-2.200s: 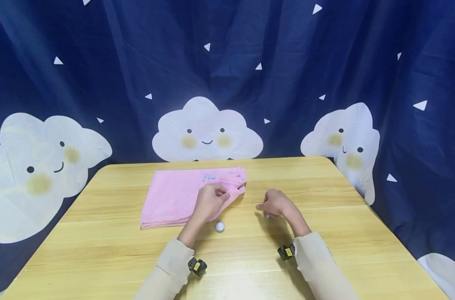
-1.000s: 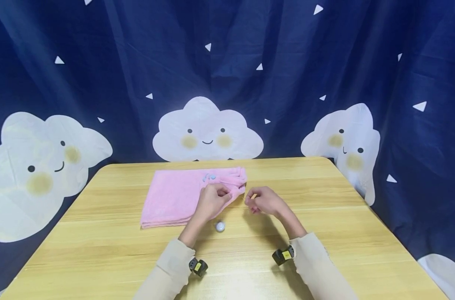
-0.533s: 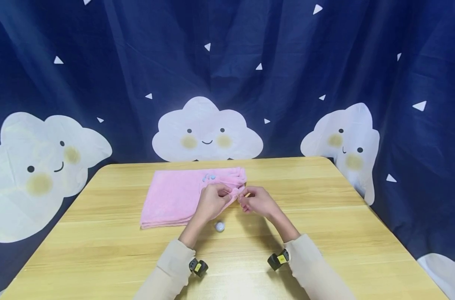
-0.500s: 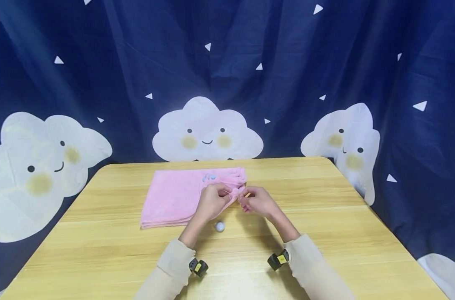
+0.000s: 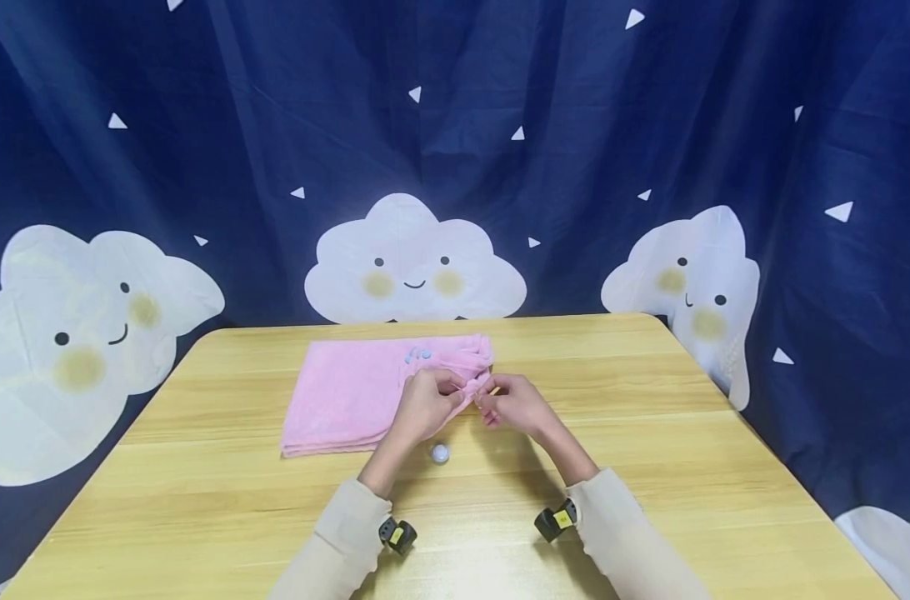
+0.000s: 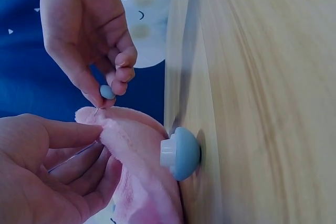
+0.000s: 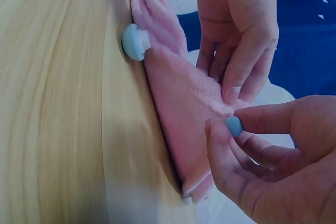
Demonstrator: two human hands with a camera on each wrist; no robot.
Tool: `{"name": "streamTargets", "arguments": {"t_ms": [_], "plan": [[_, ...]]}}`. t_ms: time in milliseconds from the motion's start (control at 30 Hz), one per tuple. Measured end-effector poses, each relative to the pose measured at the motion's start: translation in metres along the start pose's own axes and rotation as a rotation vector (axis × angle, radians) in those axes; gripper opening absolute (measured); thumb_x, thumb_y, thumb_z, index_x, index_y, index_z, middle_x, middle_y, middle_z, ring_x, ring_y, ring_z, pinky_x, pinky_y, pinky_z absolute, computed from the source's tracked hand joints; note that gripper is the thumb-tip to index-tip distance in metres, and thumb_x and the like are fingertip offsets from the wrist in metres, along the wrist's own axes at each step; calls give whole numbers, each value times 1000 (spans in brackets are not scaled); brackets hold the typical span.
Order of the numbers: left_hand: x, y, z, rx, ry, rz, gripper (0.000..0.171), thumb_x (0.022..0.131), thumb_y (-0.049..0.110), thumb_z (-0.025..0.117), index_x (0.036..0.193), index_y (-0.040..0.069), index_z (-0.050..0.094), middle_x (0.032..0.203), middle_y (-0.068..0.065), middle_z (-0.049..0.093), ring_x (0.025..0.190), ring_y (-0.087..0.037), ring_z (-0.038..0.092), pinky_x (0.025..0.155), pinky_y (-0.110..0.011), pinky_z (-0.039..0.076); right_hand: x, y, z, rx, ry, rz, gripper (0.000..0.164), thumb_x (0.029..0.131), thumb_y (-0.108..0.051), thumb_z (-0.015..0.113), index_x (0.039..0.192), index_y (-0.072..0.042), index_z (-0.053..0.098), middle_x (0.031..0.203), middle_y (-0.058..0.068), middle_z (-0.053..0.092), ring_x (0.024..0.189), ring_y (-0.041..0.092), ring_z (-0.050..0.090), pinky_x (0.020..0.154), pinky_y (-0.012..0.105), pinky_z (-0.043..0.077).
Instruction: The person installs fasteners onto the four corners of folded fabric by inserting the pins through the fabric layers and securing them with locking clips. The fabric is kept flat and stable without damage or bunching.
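Observation:
A folded pink fleece cloth (image 5: pixel 350 392) lies on the table, its right end bunched. My left hand (image 5: pixel 425 404) pinches that bunched edge between thumb and fingertips. Opposite it, my right hand (image 5: pixel 518 404) pinches a small blue-headed pin (image 7: pixel 234 126) against the fleece. A thin straight shaft (image 6: pixel 73 157) shows past the fabric, under the left fingers; where it passes through the fleece is hidden. Near the cloth's front edge rests a mushroom-shaped blue cap (image 6: pixel 187 153) with a white stem, touched by neither hand.
Small blue shapes (image 5: pixel 419 355) show on the cloth's upper part; whether loose or sewn on, I cannot tell. The wooden table (image 5: pixel 222 517) ends at a dark blue curtain (image 5: pixel 455 125) printed with clouds. Black cameras sit on both wrists.
My right hand has moved left from the table, where a small blue thing lay under it, to the cloth's edge, now with the pin in its fingers. The left hand has stayed almost still.

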State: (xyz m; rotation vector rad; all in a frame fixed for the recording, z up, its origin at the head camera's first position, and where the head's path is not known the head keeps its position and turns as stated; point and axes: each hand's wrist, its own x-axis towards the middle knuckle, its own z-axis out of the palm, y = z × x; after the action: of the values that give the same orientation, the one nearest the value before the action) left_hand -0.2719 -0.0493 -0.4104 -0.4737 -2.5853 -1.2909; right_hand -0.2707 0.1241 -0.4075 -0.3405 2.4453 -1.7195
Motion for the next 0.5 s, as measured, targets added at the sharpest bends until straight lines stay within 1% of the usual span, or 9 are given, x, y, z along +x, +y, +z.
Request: {"name": "streamTargets", "arguments": {"t_ms": [200, 333, 433, 500], "plan": [[0, 2, -1, 7, 18, 18, 12, 81, -1, 72, 90, 6, 75, 85, -4, 73, 78, -17, 67, 70, -39, 57, 1, -1, 2, 8, 24, 18, 5, 89, 3, 59, 90, 8, 61, 72, 15, 61, 61, 23, 64, 57, 34, 58], [-1, 2, -1, 14, 30, 41, 13, 80, -4, 71, 88, 6, 76, 83, -3, 73, 74, -14, 66, 67, -37, 56, 1, -2, 2, 41, 27, 42, 7, 88, 3, 59, 93, 8, 58, 75, 19, 63, 63, 25, 65, 59, 34, 59], [-1, 2, 0, 28, 37, 52, 15, 79, -5, 71, 86, 7, 76, 80, -1, 73, 67, -11, 62, 61, -33, 54, 0, -3, 2, 89, -4, 58, 11, 88, 4, 58, 97, 10, 55, 81, 24, 63, 66, 28, 65, 62, 37, 59], [-1, 2, 0, 38, 42, 58, 16, 78, -5, 70, 85, 7, 76, 79, 0, 72, 62, -10, 57, 56, -31, 51, -1, -4, 1, 135, -40, 71, 14, 90, 4, 55, 101, 12, 52, 85, 27, 62, 69, 30, 65, 67, 40, 59]]}}
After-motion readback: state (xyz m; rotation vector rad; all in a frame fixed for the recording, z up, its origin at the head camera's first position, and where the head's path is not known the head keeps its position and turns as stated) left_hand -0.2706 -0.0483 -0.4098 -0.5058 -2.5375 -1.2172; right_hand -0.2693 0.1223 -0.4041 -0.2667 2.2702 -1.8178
